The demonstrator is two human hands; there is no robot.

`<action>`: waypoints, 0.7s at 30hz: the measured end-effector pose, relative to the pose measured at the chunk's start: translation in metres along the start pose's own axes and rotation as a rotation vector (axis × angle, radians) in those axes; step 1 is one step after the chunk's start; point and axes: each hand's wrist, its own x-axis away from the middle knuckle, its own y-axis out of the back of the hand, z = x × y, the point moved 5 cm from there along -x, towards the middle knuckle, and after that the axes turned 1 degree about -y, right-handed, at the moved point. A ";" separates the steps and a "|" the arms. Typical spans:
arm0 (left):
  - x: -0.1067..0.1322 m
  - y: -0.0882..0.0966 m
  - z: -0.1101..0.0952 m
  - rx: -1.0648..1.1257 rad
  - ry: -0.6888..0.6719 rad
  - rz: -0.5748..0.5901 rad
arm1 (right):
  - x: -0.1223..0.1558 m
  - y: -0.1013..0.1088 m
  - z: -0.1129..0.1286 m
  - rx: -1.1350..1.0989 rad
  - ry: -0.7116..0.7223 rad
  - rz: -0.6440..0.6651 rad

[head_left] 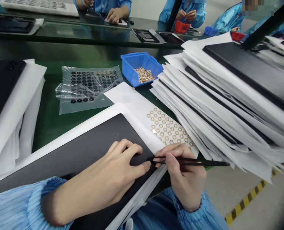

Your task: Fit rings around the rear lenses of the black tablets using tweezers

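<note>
Blue striped sleeves (22, 204) nearest cam, cuffs gathered at both wrists. R hand (184, 174): fingers (173, 159) closed on black tweezers (194, 162), tips pointing left, pinched together; anything between tips too small to tell. L hand (115, 166): fingers (125, 148) spread, resting on black sheet (84, 150) w/ white backing, nothing held; thumb tip just beside tweezer tips. Sheet of small gold rings (167, 127) on white liner just past R fingers. Farther from fingers: clear bag of black rings (89, 84) on green table (43, 127); blue bin (130, 72) w/ loose gold rings (144, 75). Right of R fingers: tall stack of black sheets interleaved w/ white paper (228, 102). Left of L fingers: similar stack (5, 95). Well beyond fingers, across table: co-worker's hands (114, 15) at second table.
</note>
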 end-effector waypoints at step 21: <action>-0.001 0.004 -0.003 -0.027 -0.013 0.028 | 0.002 -0.002 0.005 0.037 -0.012 -0.023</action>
